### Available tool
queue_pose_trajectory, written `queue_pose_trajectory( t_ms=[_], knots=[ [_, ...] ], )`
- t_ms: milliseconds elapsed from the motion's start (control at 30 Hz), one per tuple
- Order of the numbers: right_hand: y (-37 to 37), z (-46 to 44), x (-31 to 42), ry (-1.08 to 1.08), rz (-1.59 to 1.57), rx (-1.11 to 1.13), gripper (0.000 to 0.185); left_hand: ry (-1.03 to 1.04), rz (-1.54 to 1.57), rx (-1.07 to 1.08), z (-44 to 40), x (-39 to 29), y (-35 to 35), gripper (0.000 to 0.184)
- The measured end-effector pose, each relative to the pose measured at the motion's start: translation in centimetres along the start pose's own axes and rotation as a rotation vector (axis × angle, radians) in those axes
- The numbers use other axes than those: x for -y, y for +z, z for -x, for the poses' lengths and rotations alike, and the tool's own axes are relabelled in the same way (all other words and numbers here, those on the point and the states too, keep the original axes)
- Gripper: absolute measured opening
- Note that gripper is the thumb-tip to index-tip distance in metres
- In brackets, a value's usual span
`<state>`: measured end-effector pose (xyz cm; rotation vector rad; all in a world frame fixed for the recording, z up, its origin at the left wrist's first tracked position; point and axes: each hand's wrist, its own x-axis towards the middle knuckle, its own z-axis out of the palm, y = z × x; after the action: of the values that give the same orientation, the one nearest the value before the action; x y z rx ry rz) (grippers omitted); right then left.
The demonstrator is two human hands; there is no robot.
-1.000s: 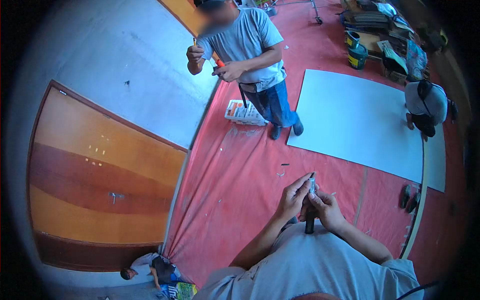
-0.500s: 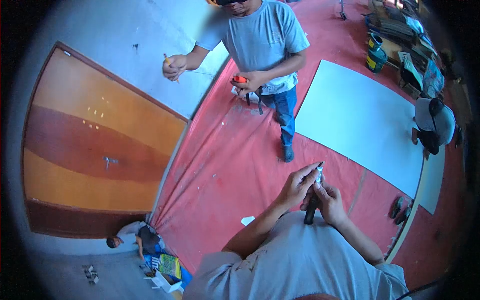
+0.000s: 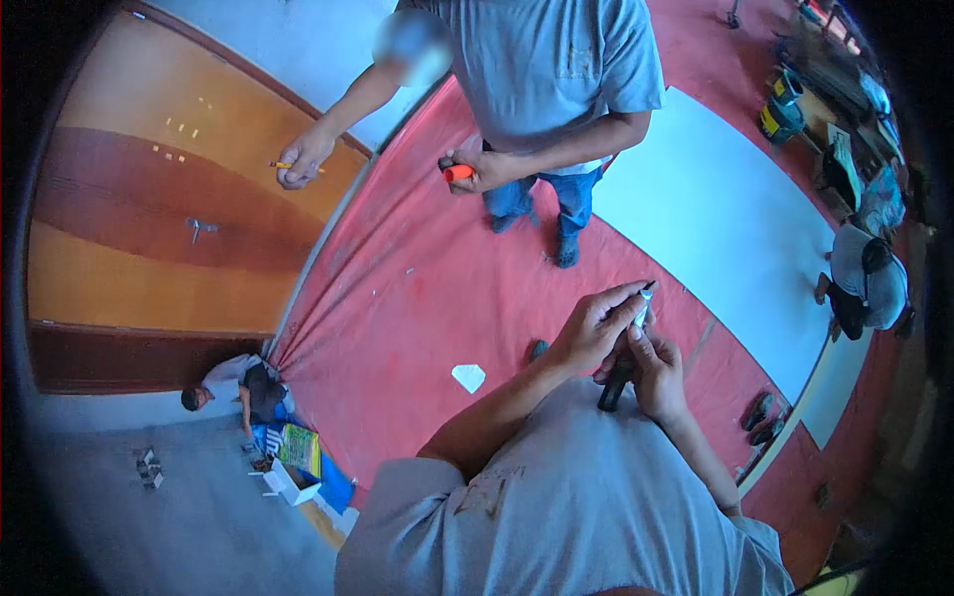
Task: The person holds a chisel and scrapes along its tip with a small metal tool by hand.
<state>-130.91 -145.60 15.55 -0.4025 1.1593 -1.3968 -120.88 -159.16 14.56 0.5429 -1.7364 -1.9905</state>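
Both my hands are raised in front of my chest around one slim tool with a dark handle and a shiny metal tip part. My left hand pinches it near its upper, pointed end. Lower down, my right hand has its thumb on the metal part and its fingers round the dark handle. The handle's lower end sticks out below the hands, close to my grey shirt. What exactly the tool is I cannot make out.
A co-worker stands ahead with a pencil and an orange-red object. A large white sheet lies on the red floor covering. Another person crouches right, one more lower left. Buckets stand upper right.
The co-worker ahead has come closer and stretched the pencil hand out to the left. The view has shifted, bringing a white scrap on the floor into sight. My hands keep hold of the tool.
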Motion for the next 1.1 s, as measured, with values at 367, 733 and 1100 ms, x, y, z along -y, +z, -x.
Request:
queue_pose_trajectory(
  t_ms=[367,733,1100],
  knots=[
    [-0.8,-2.6,0.7,0.028,0.012,0.054,0.041,-0.101,0.064,-0.178,-1.4,1.1,-0.6,0.037],
    [-3.3,-3.9,0.9,-0.041,-0.01,0.034,0.042,-0.096,-0.01,-0.096,-4.7,2.6,-0.2,0.036],
    [-3.1,-4.1,0.1,-0.045,-0.069,0.026,0.043,0.013,-0.204,-0.059,-4.5,1.9,-0.1,0.037]
  ],
)
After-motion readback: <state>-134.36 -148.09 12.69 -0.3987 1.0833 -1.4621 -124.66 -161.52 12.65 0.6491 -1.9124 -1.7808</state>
